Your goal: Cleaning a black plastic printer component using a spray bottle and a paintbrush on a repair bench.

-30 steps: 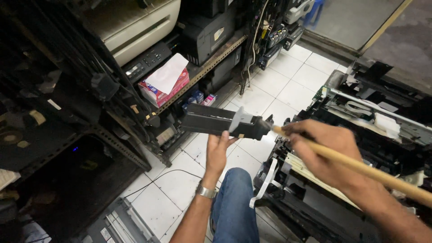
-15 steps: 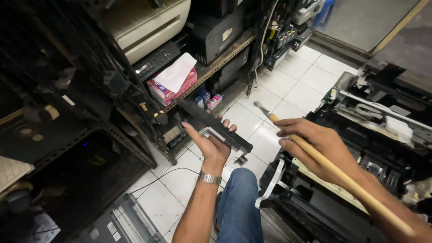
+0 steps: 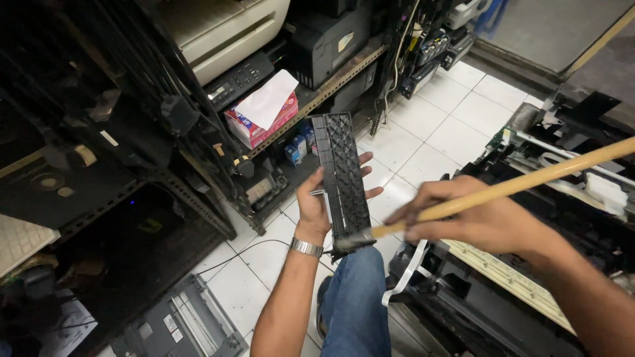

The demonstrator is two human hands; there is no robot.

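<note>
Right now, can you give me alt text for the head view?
The left hand holds a long black ribbed plastic part upright while the right hand brushes its lower end with a wooden-handled brush, above a white tiled floor between an opened printer and metal shelves.

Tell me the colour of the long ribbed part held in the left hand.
Black: the ribbed plastic part in the left hand shows clearly in the head view.
</note>
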